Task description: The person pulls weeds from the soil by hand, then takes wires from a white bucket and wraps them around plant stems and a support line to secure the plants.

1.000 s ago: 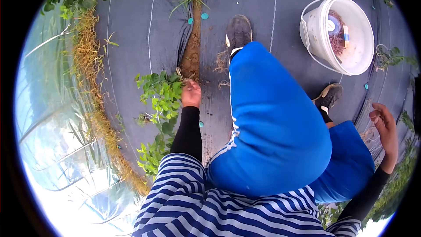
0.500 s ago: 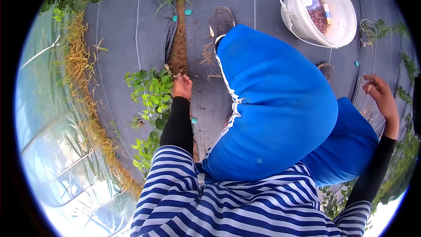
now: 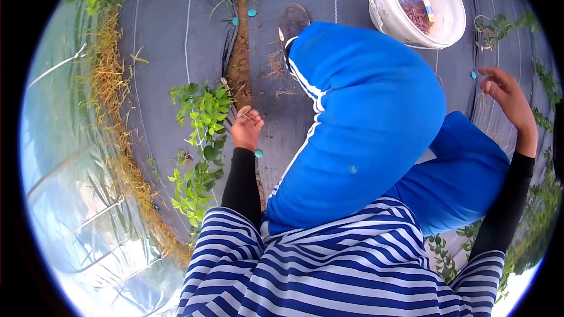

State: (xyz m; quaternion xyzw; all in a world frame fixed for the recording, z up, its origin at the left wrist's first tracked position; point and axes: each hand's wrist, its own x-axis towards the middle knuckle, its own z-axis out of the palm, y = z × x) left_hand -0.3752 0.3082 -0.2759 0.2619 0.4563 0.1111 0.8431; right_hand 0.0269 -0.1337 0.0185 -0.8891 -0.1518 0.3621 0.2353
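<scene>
My left hand point(image 3: 247, 127) is closed beside the bright green leafy plant point(image 3: 202, 120), its fingers curled in a pinch; something thin may lie between them, but it is too small to name. A strip of bare brown soil point(image 3: 240, 64) runs between dark ground sheets just beyond it. On the right side, my right hand point(image 3: 506, 95) hangs over the sheet near my bent knee, fingers apart and holding nothing.
A white bucket point(image 3: 452, 12) with reddish-brown bits and a small box point(image 3: 429, 9) inside stands at the upper right. Dry grass point(image 3: 108, 82) lines the left edge by clear plastic sheeting point(image 3: 64, 158). My shoe point(image 3: 293, 22) rests on the ground sheet point(image 3: 311, 0).
My left hand has drawn back from the soil gap by the plant toward my body. My right hand has risen slightly in view. The bucket appears slightly higher and further left.
</scene>
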